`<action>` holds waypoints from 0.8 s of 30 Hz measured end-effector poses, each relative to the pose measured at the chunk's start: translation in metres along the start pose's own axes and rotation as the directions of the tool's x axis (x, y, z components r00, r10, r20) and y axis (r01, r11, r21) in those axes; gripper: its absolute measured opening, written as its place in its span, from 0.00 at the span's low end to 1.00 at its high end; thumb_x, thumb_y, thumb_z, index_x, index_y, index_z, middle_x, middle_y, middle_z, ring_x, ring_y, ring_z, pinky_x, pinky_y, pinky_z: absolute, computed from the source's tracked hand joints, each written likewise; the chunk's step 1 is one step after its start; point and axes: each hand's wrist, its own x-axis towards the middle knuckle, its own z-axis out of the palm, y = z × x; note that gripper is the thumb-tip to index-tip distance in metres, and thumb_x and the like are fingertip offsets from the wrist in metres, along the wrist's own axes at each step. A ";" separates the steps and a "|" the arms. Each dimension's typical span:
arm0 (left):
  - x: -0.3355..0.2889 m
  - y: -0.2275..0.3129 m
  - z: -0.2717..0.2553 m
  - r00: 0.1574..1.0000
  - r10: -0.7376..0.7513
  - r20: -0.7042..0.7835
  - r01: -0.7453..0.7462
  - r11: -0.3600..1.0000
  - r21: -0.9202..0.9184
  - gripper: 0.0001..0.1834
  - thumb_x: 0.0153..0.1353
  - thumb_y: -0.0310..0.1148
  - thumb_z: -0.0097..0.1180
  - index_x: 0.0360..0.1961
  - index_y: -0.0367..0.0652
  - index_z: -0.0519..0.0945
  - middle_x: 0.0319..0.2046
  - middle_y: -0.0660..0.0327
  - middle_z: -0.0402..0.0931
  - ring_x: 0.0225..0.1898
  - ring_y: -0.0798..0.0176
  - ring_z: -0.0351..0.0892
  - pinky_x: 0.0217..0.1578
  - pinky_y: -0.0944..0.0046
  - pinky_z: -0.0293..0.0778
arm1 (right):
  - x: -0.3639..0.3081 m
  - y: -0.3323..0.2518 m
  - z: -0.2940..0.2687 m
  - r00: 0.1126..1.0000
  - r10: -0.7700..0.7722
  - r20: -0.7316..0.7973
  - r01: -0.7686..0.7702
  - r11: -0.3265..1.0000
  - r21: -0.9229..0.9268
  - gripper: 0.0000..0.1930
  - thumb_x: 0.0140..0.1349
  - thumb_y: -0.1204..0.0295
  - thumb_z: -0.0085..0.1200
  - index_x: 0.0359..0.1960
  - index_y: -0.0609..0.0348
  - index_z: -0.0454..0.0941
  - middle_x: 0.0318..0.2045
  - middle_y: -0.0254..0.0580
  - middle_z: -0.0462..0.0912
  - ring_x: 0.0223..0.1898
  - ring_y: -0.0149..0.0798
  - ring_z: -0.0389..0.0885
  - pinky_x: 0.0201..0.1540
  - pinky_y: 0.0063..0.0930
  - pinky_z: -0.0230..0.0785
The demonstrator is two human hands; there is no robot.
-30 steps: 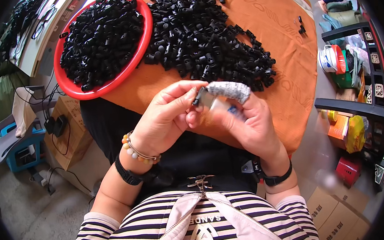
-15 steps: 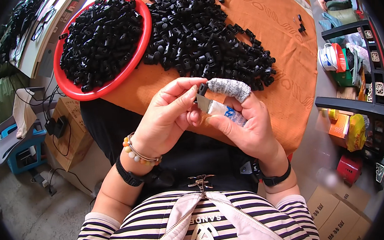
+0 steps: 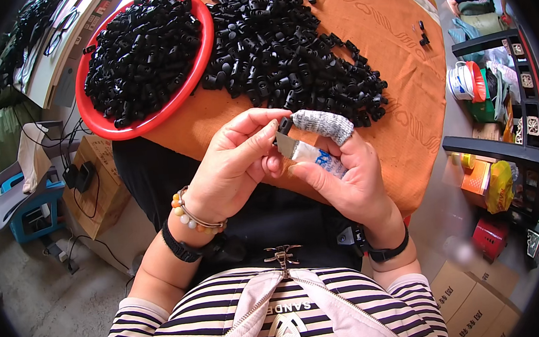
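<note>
My left hand (image 3: 233, 151) pinches a small black plastic cord lock (image 3: 284, 126) between thumb and forefinger. Wrapped round a short flat-bladed knife (image 3: 287, 146), my right hand (image 3: 357, 177) keeps its thumb along the handle, which is bound in white with blue marks. The blade's metal edge meets the cord lock or lies right beside it; exact contact is hard to make out. A grey knitted sleeve (image 3: 323, 124) covers my right forefinger, whose tip reaches the top of the cord lock. Beyond my hands lies a heap of similar black cord locks (image 3: 286, 59).
A red basin (image 3: 208, 43) full of black cord locks stands at the far left of the orange-covered table (image 3: 395, 76). Left of me are a stool (image 3: 16, 207) and a wooden box (image 3: 103, 181). A black rack (image 3: 496, 150) and cardboard boxes (image 3: 463, 299) are on the right.
</note>
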 end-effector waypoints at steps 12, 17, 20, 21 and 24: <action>0.000 0.000 -0.004 1.000 0.004 0.011 -0.004 1.000 -0.012 0.13 0.64 0.32 0.47 0.49 0.41 0.72 0.27 0.69 0.72 0.25 0.78 0.70 0.28 0.77 0.68 | 0.001 0.001 -0.003 1.000 0.007 0.028 -0.008 1.000 0.013 0.19 0.57 0.76 0.54 0.50 0.65 0.69 0.35 0.44 0.81 0.36 0.26 0.78 0.38 0.19 0.70; 0.000 0.000 -0.002 1.000 0.000 -0.002 0.000 1.000 -0.014 0.13 0.64 0.31 0.47 0.49 0.41 0.72 0.27 0.68 0.72 0.25 0.77 0.70 0.28 0.77 0.68 | 0.001 0.000 0.001 1.000 0.018 0.004 -0.018 0.999 0.029 0.18 0.57 0.76 0.54 0.49 0.64 0.69 0.35 0.42 0.81 0.35 0.25 0.78 0.37 0.19 0.70; 0.001 -0.001 -0.004 1.000 0.006 -0.005 -0.006 1.000 -0.028 0.14 0.64 0.31 0.47 0.49 0.40 0.72 0.27 0.67 0.72 0.25 0.77 0.70 0.28 0.76 0.68 | 0.001 -0.001 0.001 0.999 0.013 -0.029 -0.014 0.999 -0.052 0.16 0.57 0.76 0.54 0.48 0.64 0.71 0.33 0.41 0.81 0.33 0.25 0.77 0.36 0.19 0.70; 0.001 -0.002 -0.005 1.000 0.000 -0.004 0.000 1.000 -0.025 0.14 0.64 0.31 0.47 0.49 0.40 0.72 0.27 0.67 0.72 0.25 0.76 0.70 0.27 0.76 0.68 | 0.001 -0.002 0.000 0.999 0.010 -0.038 -0.015 0.991 -0.133 0.15 0.57 0.76 0.54 0.47 0.64 0.72 0.32 0.40 0.80 0.32 0.25 0.77 0.35 0.19 0.70; 0.000 -0.002 -0.005 1.000 -0.012 -0.009 0.012 0.999 -0.050 0.14 0.64 0.31 0.47 0.49 0.40 0.72 0.27 0.66 0.72 0.25 0.76 0.70 0.27 0.76 0.68 | 0.004 0.003 -0.003 0.998 -0.039 -0.041 0.035 0.995 -0.098 0.14 0.57 0.76 0.54 0.46 0.64 0.73 0.32 0.38 0.80 0.31 0.25 0.76 0.34 0.19 0.69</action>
